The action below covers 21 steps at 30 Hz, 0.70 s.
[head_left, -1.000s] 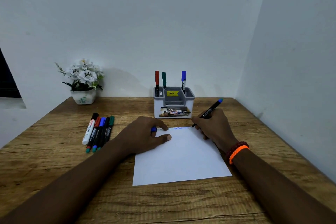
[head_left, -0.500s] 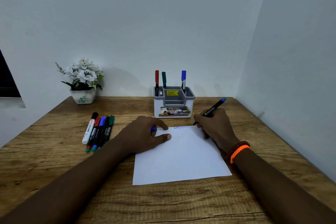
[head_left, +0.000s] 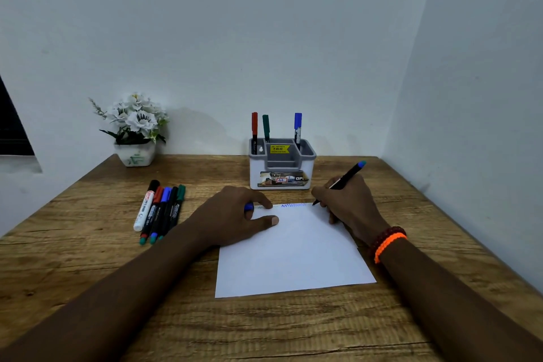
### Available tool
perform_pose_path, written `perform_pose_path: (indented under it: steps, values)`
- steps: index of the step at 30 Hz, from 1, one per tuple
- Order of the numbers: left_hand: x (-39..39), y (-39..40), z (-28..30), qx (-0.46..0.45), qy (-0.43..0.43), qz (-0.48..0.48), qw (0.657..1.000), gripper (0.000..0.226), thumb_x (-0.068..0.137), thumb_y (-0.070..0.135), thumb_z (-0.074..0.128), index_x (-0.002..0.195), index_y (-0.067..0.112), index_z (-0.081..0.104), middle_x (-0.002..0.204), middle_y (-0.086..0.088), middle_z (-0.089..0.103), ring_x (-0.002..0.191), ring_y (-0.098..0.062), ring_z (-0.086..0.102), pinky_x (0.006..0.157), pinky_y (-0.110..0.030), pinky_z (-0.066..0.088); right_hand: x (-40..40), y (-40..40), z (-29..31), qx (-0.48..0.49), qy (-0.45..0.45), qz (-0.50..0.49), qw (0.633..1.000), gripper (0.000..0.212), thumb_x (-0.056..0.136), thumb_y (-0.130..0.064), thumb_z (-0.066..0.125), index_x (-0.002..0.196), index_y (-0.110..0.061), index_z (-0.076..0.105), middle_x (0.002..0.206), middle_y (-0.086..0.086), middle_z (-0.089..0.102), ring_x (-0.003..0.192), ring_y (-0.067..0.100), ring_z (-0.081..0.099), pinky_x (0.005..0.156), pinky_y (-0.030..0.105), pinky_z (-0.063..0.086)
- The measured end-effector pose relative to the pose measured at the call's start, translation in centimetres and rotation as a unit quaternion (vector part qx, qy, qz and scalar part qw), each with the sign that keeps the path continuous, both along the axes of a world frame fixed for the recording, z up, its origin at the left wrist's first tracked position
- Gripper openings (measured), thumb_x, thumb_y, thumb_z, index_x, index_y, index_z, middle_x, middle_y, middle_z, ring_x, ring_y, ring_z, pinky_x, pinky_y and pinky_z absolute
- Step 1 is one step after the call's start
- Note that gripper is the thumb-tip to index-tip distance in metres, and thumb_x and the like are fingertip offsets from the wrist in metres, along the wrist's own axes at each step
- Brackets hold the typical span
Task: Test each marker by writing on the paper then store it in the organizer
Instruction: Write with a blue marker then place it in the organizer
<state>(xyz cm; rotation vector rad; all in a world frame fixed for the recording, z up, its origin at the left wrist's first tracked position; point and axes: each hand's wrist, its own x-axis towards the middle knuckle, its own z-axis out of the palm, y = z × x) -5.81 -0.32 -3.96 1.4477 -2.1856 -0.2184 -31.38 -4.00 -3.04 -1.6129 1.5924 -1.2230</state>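
A white sheet of paper [head_left: 293,253] lies on the wooden desk, with a blue zigzag line [head_left: 295,205] along its top edge. My right hand [head_left: 348,204] grips a black marker with a blue end [head_left: 348,176], its tip touching the paper's top right corner. My left hand [head_left: 235,216] presses on the paper's top left corner and holds a blue cap [head_left: 249,207] between its fingers. The grey and white organizer [head_left: 280,169] stands behind the paper with a red marker [head_left: 254,131], a green marker [head_left: 266,128] and a blue marker [head_left: 297,128] upright in it.
Several markers [head_left: 160,210] lie side by side on the desk left of my left hand. A white pot of white flowers [head_left: 135,129] stands at the back left. Walls close off the desk behind and to the right.
My right hand has drawn the zigzag farther right along the top edge, and the marker leans flatter to the right. My left hand has stayed put.
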Motion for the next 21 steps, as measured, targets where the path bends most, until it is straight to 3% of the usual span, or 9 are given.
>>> perform_pose_path:
  steps: [2, 9, 14, 21]
  values:
    - [-0.02, 0.02, 0.04, 0.001, -0.002, 0.002, 1.000, 0.053, 0.081, 0.075, 0.064, 0.118, 0.039, 0.072, 0.076, 0.007, 0.067, 0.070, -0.006, 0.062, 0.067, -0.026, 0.050, 0.05, 0.07, 0.05, -0.002, 0.005, -0.001, 1.000, 0.021, 0.080, -0.019, 0.080, 0.070, -0.002, 0.073, 0.065, 0.009, 0.073, 0.040, 0.010, 0.059, 0.042, 0.024, 0.046]
    - [0.11, -0.14, -0.12, 0.012, -0.008, 0.000, 1.000, 0.066, 0.072, 0.088, 0.058, 0.118, 0.043, 0.069, 0.098, 0.007, 0.074, 0.086, -0.007, 0.067, 0.082, -0.038, 0.058, 0.06, -0.01, 0.02, -0.007, 0.015, -0.008, 1.000, 0.020, 0.082, -0.020, 0.080, 0.072, -0.004, 0.074, 0.066, 0.006, 0.073, 0.040, 0.006, 0.059, 0.045, 0.025, 0.047]
    - [-0.20, 0.24, 0.24, 0.014, 0.002, 0.011, 1.000, 0.055, 0.077, 0.076, 0.068, 0.117, 0.038, 0.072, 0.073, 0.007, 0.066, 0.069, -0.007, 0.062, 0.068, -0.027, 0.049, 0.04, 0.06, 0.05, -0.007, 0.004, -0.010, 1.000, 0.023, 0.081, -0.018, 0.080, 0.071, 0.000, 0.071, 0.065, 0.011, 0.072, 0.040, 0.010, 0.057, 0.044, 0.024, 0.044]
    - [-0.27, 0.31, 0.42, 0.019, -0.003, 0.012, 1.000, 0.056, 0.077, 0.075, 0.067, 0.118, 0.038, 0.072, 0.077, 0.007, 0.067, 0.071, -0.008, 0.063, 0.068, -0.027, 0.050, 0.10, 0.12, 0.06, -0.018, 0.011, -0.020, 1.000, 0.023, 0.084, -0.018, 0.080, 0.074, 0.002, 0.073, 0.068, 0.012, 0.073, 0.042, 0.004, 0.060, 0.039, 0.017, 0.044]
